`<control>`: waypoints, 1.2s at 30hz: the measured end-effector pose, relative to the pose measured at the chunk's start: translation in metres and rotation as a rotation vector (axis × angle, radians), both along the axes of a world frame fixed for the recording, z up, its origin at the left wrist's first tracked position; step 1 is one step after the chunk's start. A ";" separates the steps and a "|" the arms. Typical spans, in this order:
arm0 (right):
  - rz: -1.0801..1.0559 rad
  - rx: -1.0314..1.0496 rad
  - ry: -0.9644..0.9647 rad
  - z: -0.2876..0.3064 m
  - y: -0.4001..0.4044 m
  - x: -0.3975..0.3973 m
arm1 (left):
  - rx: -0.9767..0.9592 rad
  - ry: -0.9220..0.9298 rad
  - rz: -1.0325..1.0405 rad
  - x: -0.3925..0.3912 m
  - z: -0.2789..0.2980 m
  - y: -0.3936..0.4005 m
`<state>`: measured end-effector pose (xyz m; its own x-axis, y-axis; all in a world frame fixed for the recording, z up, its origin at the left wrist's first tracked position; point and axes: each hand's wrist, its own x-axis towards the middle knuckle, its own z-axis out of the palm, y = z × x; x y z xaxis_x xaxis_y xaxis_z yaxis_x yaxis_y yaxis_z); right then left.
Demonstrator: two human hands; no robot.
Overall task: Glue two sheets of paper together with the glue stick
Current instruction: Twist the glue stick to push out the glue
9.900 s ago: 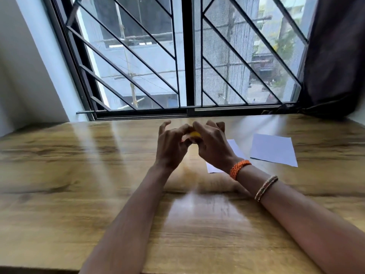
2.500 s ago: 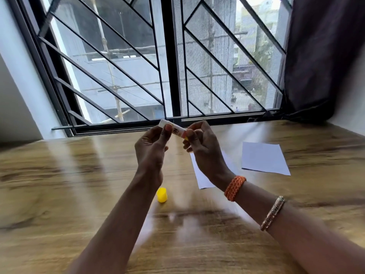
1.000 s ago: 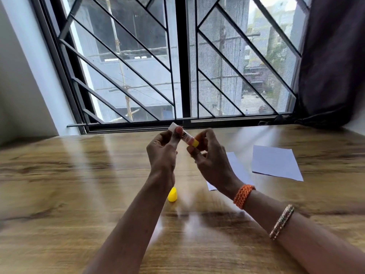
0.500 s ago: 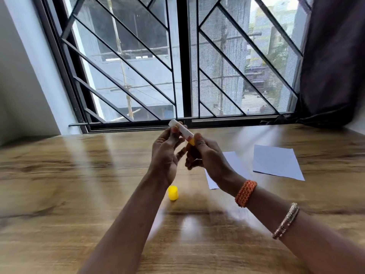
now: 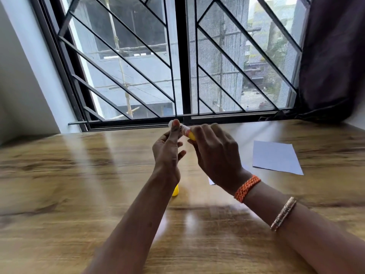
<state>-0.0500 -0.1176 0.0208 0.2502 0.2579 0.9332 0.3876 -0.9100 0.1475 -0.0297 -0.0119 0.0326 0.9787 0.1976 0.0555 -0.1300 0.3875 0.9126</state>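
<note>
— At frame centre, just under the window bar: glue stick [image 5: 185, 131] held up off the table [image 5: 59, 184] between both hands, same as half a second back, only tilted a little flatter.
— Changed since?
— Right hand [image 5: 215, 155] rolled over the yellow base end, knuckles now toward the camera; before, turned more side-on. Reads as twisting the base to wind the glue up. Cap [image 5: 175, 191] already off, down on the wood, half hidden behind the left wrist.
— Meaning for the job?
— Stick open and probably nearly ready; no glue on paper yet.
— Hands?
— Left hand [image 5: 167, 153] pinching the white end between thumb and forefinger, other fingers loosely spread. Right closed round the yellow end, wrist bent, forearm crossing in from lower right.
— Sheets?
— One sheet [image 5: 276, 157] flat at right of centre, untouched. Second sheet [image 5: 211, 181] mostly hidden under the right wrist, only a corner showing.
</note>
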 end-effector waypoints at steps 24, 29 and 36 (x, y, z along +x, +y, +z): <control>0.154 0.062 0.296 -0.011 -0.003 0.009 | -0.069 0.153 0.004 0.005 -0.001 0.006; 0.038 -0.065 0.106 -0.007 -0.007 0.007 | -0.038 0.156 -0.059 0.001 0.002 0.006; 0.260 0.078 0.208 -0.008 -0.008 0.009 | -0.087 0.139 -0.114 -0.003 0.003 0.003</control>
<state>-0.0415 -0.1258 0.0123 0.3722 0.2682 0.8885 0.6229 -0.7819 -0.0249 -0.0325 -0.0090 0.0357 0.9920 0.0836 -0.0942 0.0439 0.4711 0.8810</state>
